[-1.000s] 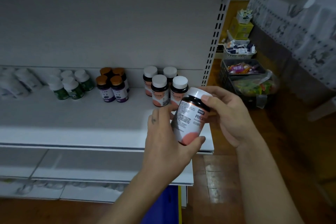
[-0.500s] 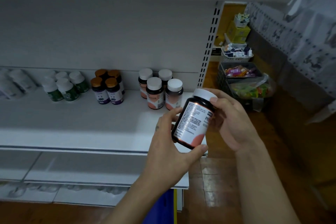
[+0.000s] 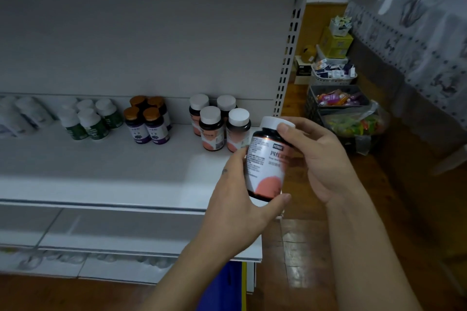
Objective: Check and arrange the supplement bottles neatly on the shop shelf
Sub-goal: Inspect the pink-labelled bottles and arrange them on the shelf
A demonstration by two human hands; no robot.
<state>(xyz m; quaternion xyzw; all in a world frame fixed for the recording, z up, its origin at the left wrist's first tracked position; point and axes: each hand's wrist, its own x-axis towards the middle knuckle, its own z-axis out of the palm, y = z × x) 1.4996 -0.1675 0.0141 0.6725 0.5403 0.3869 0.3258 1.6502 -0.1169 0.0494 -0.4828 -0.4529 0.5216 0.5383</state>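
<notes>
Black bottle (image 3: 267, 164), white cap, peach-and-white label; held in both hands over the shelf's (image 3: 101, 166) right front corner; long axis near upright, cap tipped away and rightward. Left hand (image 3: 240, 199) wrapped round base and lower body; right hand (image 3: 310, 156) fingers curled over cap and shoulder. Matching four (image 3: 218, 124) stand just up-left of the hands, toward the shelf's back; left hand nearer; likely slot beside them.
</notes>
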